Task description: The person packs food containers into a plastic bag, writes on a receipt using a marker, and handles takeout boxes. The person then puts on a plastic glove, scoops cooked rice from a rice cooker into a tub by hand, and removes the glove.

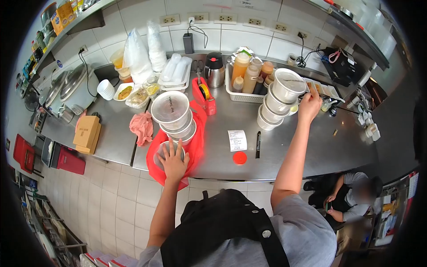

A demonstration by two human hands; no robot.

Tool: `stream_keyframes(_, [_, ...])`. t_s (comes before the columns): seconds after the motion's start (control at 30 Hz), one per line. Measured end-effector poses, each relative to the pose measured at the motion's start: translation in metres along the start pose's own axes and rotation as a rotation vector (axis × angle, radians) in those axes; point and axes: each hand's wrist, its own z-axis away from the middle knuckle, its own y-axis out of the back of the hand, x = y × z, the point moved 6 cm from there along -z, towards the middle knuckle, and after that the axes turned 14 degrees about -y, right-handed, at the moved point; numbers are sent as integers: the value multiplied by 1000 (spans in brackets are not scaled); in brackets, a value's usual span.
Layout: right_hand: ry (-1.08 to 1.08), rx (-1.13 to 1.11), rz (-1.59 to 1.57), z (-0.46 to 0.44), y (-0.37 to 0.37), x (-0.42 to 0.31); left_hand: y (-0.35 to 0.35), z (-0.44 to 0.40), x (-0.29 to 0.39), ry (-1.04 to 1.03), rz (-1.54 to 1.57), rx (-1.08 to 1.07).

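Note:
My left hand (174, 162) lies with spread fingers on a round lidded container at the front of a red plastic bag (198, 149). Behind it in the bag stands a stack of lidded tubs (170, 107), the top lid bearing handwriting. Raised at the right, my right hand (311, 105) has its fingers bent together beside another stack of white tubs (289, 84); anything between its fingertips is too small to make out. Between the arms lie a printed receipt (237, 140), a red round lid (239, 158) and a black marker (258, 145).
Behind the stacks are a basket of sauce bottles (243, 96), a steel jug (215, 70) and a red tape dispenser (209, 106). A pink cloth (141, 129) and cardboard boxes (86, 134) lie at left. Another person (344, 198) sits low at the right, beyond the counter edge.

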Motion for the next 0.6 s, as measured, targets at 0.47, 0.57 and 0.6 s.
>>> stream_keyframes(0.47, [-721, -1066, -548, 21, -90, 84, 1, -3, 4, -36, 29, 46])
stream_keyframes(0.57, [-712, -1045, -533, 19, -96, 92, 4, 12, 6, -1, 128, 71])
stream_keyframes(0.6, [-700, -1033, -549, 19, -93, 90, 8, 22, 7, 29, 190, 74])
